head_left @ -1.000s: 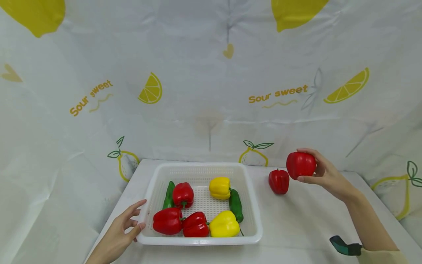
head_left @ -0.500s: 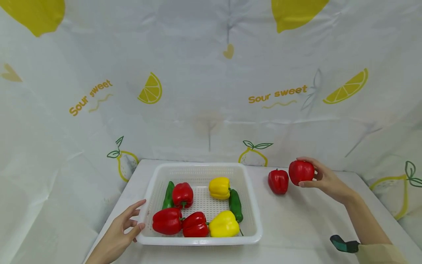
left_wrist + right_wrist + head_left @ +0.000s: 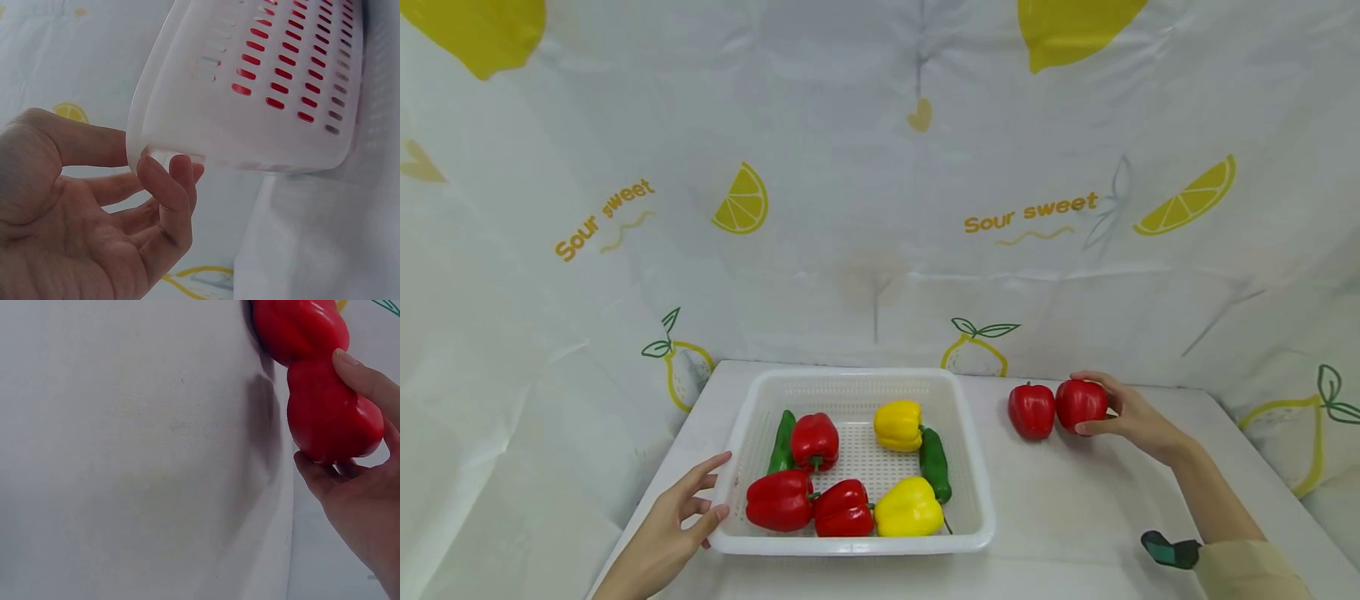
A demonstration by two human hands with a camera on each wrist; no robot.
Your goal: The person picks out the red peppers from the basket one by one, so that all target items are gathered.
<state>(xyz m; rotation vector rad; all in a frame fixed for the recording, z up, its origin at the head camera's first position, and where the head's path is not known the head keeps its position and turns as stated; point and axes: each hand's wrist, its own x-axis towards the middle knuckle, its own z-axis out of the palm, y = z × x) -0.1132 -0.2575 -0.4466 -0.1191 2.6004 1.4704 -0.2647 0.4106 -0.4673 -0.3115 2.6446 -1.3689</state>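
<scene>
My right hand (image 3: 1138, 423) grips a red bell pepper (image 3: 1079, 403) close over the table, right beside a second red bell pepper (image 3: 1032, 412) standing there. In the right wrist view, thumb and fingers (image 3: 315, 475) hold opposite sides of the gripped pepper, which overlaps the other one. At the left, my left hand (image 3: 666, 529) pinches the rim of a white plastic basket (image 3: 850, 547), thumb on the edge and fingers curled beneath it in the left wrist view. Inside the basket lie red bell peppers (image 3: 779, 501), yellow bell peppers (image 3: 908, 507) and green peppers (image 3: 935, 465).
The white table (image 3: 1045, 517) extends right of the basket and in front of the peppers. A white curtain (image 3: 865, 208) printed with lemons hangs behind and at both sides. A dark green strap end (image 3: 1170, 552) sticks out from the right sleeve.
My right hand has lowered the red bell pepper from the air down beside the standing one. My left hand stays on the basket's rim, and the basket's contents lie as before.
</scene>
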